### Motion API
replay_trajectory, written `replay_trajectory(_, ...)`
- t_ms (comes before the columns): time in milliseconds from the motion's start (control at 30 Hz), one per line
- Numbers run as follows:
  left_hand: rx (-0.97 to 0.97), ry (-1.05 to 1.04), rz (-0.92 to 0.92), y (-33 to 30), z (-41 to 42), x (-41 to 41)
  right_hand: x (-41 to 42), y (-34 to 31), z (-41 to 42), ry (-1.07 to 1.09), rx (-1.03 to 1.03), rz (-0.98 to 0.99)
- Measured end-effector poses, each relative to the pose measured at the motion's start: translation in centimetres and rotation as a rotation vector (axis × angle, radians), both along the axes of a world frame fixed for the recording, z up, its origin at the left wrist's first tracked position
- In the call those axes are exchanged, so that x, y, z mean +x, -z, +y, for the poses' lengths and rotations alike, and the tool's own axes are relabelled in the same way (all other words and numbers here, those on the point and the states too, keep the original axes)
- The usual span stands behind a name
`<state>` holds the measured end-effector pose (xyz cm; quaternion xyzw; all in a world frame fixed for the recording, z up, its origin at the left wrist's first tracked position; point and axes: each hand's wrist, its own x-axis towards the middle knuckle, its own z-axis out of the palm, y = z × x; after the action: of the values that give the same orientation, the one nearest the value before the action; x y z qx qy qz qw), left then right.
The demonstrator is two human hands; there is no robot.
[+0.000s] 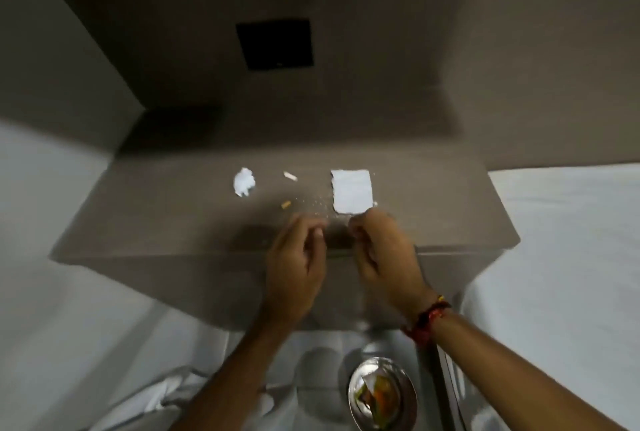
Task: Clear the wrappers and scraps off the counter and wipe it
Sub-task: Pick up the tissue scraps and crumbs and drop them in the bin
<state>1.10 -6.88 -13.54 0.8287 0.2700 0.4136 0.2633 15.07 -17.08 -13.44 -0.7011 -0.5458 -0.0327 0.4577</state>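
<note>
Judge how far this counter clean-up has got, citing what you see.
Done: wrappers already lie in the round steel bowl. In hand: left hand and right hand work at the brown counter's front edge; blur hides any grasp. Left: crumpled white tissue, flat white paper sheet, small scraps, crumbs, wiping.

two hands [296, 257] [384, 250], three paper scraps [244, 182] [290, 176] [351, 191], one bowl [356, 375]
</note>
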Motion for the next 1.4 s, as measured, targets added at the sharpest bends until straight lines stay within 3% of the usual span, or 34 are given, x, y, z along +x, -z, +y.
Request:
replay_trajectory(67, 0.026, -0.178, 0.047, -3.6, 4.6, 0.2, 1.7, -3.5, 2.8, 0.07, -0.022, -0.05)
replay_trajectory(167, -0.165, -0.376, 0.365, -5.8, 10.4, 0.5, 4.2, -5.2, 6.0, 0.137, -0.356, -0.161)
replay_trajectory(233, -0.27, -0.391, 0.576, -5.8, 12.7, 0.4, 5.1, -5.1, 7.0, 0.124, -0.59, -0.249)
replay_trajectory(333, -0.221, -0.336, 0.699, -5.0, 14.1, 0.5, 5.3, -4.8, 7.8, 0.093, -0.595, -0.287)
replay_trajectory(467, -0.131, -0.378, 0.417, -4.9, 12.5, 1.3, 5.1, -5.1, 7.8, 0.159, -0.401, -0.246)
replay_trajectory(633, -0.159, -0.15, 0.019, -5.2, 3.9, 2.1, 2.3, -4.5, 4.1, 0.158, -0.086, -0.032)
replay_trajectory(733, -0.196, -0.067, -0.068, -2.9, -1.9, 1.7, -0.3, -3.2, 0.0, 0.175, 0.062, 0.129)
replay_trajectory(833, -0.187, 0.076, -0.068, 1.7, -6.7, 0.5, -3.3, 0.4, -5.0, 0.213, 0.09, 0.261)
replay_trajectory(933, -0.303, 0.204, 0.077, 9.2, -9.8, -1.5, -5.4, 7.5, -10.0, 0.315, -0.097, 0.341)
replay_trajectory(1133, -0.727, 0.032, 0.487, 27.3, -13.9, -4.9, -7.4, 26.5, -16.8, 0.441, -0.724, 0.561)
replay_trajectory(1233, -0.913, 0.012, 0.654, 35.1, -15.2, -5.2, -7.9, 34.8, -18.2, 0.383, -0.852, 0.623)
replay_trajectory(1400, -0.964, 0.149, 0.894, 42.4, -16.4, -4.1, -8.8, 42.0, -18.3, 0.304, -0.969, 0.626)
